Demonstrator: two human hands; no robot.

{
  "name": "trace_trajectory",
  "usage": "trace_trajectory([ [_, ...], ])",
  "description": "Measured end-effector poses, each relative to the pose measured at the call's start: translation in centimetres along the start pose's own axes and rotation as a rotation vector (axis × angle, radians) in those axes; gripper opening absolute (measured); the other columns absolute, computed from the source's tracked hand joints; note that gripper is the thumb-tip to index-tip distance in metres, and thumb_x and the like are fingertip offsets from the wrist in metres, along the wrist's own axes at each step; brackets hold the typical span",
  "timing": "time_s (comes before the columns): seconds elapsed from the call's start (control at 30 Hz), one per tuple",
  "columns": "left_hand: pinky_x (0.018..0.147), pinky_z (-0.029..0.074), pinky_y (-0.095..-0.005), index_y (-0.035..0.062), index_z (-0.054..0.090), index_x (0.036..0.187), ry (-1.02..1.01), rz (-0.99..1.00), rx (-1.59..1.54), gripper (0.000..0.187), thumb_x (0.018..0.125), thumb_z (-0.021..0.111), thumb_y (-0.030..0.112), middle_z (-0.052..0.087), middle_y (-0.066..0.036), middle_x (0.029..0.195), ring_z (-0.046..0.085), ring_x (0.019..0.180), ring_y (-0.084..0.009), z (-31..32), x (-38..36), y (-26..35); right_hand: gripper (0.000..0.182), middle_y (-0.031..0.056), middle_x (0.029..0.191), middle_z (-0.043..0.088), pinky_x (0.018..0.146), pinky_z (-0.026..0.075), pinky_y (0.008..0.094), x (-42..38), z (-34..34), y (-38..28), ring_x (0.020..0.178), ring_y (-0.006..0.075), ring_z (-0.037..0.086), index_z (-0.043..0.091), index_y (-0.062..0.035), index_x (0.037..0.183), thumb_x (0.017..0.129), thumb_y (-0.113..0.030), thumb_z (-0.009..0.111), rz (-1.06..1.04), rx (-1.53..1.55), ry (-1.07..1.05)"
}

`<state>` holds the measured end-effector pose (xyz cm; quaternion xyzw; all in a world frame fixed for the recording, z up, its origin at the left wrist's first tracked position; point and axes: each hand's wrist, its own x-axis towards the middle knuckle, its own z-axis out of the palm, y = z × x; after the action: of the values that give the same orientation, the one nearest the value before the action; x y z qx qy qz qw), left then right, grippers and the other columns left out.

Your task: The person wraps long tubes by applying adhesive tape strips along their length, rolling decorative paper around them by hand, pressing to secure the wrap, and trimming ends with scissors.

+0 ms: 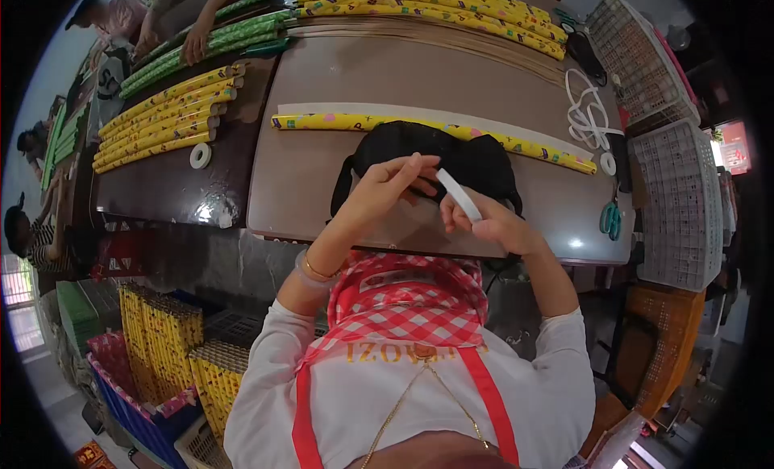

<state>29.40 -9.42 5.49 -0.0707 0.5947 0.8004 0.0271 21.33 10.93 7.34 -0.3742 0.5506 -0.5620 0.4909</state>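
My right hand (492, 219) grips a roll of white tape (458, 195), held on edge over the near side of the table. Close to its left is my left hand (395, 181), thumb and fingers drawn together near the tape. Whatever the left fingertips pinch, if anything, is too small to make out. Beneath and behind both hands lies a black cloth-like bundle (403, 144). Just beyond it, a long yellow patterned roll of wrapping paper (330, 122) stretches across the table, with a pale sheet edge along its far side.
Several yellow rolls (161, 118) and another tape roll (200, 155) lie on the left table. More yellow rolls (451, 10) line the back. At right are green-handled scissors (610, 221), a white strap (584, 106) and plastic baskets (681, 203). Another person's hand (196, 43) touches green rolls.
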Motion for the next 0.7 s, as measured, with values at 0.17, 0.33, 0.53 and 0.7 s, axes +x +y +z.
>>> trace_trajectory([
  [0.17,0.072,0.044,-0.0204,0.0019,0.055,0.118,-0.282,-0.21,0.012,0.04,0.094,0.047,0.033,0.062,-0.004,0.099,0.057,0.086,-0.0092,-0.5,0.6,1.1,0.049,0.003,0.089,0.044,0.072,0.035,0.0229,-0.9,-0.4,-1.0,0.079,0.0112,0.043,0.052,-0.0013,0.096,0.081,-0.048,0.05,0.015,-0.251,0.024],
  [0.33,0.072,0.045,-0.0213,0.0005,0.06,0.097,-0.337,-0.118,-0.019,0.018,0.087,0.062,0.014,0.062,-0.002,0.085,0.056,0.08,-0.0075,-1.0,0.3,1.5,0.028,0.0097,0.097,0.047,0.08,0.039,0.0279,-2.2,-1.7,-1.3,0.091,0.0192,0.049,0.055,0.0017,0.097,0.084,-0.023,0.052,-0.048,-0.276,-0.025],
  [0.53,0.067,0.046,-0.0233,0.0027,0.061,0.089,-0.216,0.026,0.486,0.013,0.083,0.066,0.013,0.063,-0.003,0.083,0.058,0.077,-0.0089,-0.9,-1.9,2.5,0.021,0.0133,0.113,0.052,0.076,0.042,0.0301,-2.9,-1.8,0.0,0.087,0.02,0.052,0.052,0.0026,0.071,0.071,-0.01,0.07,-0.275,-0.478,0.168],
  [0.7,0.063,0.046,-0.0265,0.0031,0.061,0.085,-0.068,0.383,0.732,0.011,0.078,0.067,0.009,0.061,-0.007,0.077,0.058,0.07,-0.0173,-1.9,-3.8,3.1,0.029,0.014,0.105,0.054,0.075,0.044,0.0311,-2.2,-2.0,0.5,0.085,0.0219,0.053,0.053,0.0025,0.068,0.071,-0.02,0.071,-0.243,-0.57,0.273],
])
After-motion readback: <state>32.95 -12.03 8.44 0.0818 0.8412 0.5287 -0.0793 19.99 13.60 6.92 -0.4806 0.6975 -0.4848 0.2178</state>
